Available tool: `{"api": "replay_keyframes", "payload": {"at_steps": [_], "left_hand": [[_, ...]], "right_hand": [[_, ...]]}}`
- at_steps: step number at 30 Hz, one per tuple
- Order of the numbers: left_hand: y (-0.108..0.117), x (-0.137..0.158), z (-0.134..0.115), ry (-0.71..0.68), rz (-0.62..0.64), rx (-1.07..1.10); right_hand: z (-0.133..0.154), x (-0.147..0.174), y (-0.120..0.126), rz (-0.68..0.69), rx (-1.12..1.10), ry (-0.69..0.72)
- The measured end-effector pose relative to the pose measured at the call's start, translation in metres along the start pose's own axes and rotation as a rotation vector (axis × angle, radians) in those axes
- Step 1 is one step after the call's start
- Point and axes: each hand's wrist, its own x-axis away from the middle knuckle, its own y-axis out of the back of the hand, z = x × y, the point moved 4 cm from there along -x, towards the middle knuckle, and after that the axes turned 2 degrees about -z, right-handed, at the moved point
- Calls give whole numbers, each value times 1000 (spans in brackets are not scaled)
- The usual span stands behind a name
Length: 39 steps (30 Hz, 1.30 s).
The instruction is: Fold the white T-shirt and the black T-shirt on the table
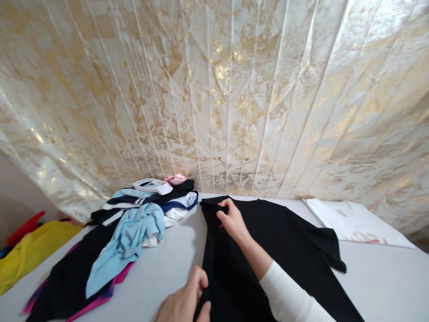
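A black T-shirt point(268, 241) lies spread on the white table, its neck end toward the back and one short sleeve stretched out to the right. My right hand point(231, 219) pinches the shirt's cloth near the far left corner, by the shoulder. Lower down on the same side, my left hand point(187, 295) grips the shirt's left edge between thumb and fingers, which the bottom of the view partly cuts off. Between the two hands the left edge runs in a nearly straight line. The shirt's near end is out of view.
A heap of clothes, with a light blue garment point(134, 241) on top, lies left on the white table point(177, 264). Beyond the left edge are yellow cloth point(36, 246) and red cloth point(25, 228). A folded white T-shirt point(358, 221) lies back right. A gold-patterned curtain point(214, 98) hangs behind.
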Motion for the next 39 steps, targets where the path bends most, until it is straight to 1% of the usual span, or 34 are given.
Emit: {"api": "replay_keyframes", "payload": {"at_steps": [2, 4, 6, 7, 8, 9, 10, 12, 14, 17, 20, 23, 25, 27, 30, 32, 35, 39], "left_hand": [[-3, -7, -36, -55, 84, -20], [-12, -15, -67, -111, 197, -60], [-26, -20, -85, -133, 324, -116], [-32, -23, -89, -141, 370, -137], [-36, -25, -89, -153, 389, -142], [-38, -29, -87, -173, 370, -131], [-37, -34, -82, -197, 311, -108], [-26, -51, -65, -235, 99, -58], [-7, -74, -43, -219, -146, -71], [21, -116, -15, -212, -296, -99], [47, -156, -6, -287, -370, -113], [62, -191, -13, -408, -363, -124], [65, -213, -20, -464, -312, -137], [63, -234, -28, -488, -252, -162], [58, -260, -36, -470, -180, -219], [55, -272, -41, -441, -148, -260], [49, -284, -48, -406, -121, -307], [43, -289, -51, -347, -116, -349]], "right_hand": [[-29, 9, 28, -41, -35, -81], [-56, 19, 50, -61, -35, -140], [-78, 28, 65, -59, -3, -177], [-85, 31, 70, -50, 21, -184], [-89, 32, 74, -34, 48, -180], [-91, 32, 76, -15, 76, -163], [-90, 30, 76, 6, 105, -135], [-82, 24, 73, 44, 162, -65], [-71, 16, 65, 63, 219, -20], [-60, 6, 53, 50, 286, -38], [-58, 3, 55, -8, 297, -100], [-65, 4, 71, -89, 255, -159], [-76, 4, 82, -118, 221, -195], [-89, 4, 88, -119, 194, -243], [-107, 4, 88, -78, 138, -307], [-113, 4, 85, -36, 84, -325], [-115, 4, 85, -3, 21, -331], [-111, 5, 90, -20, 3, -339]]}}
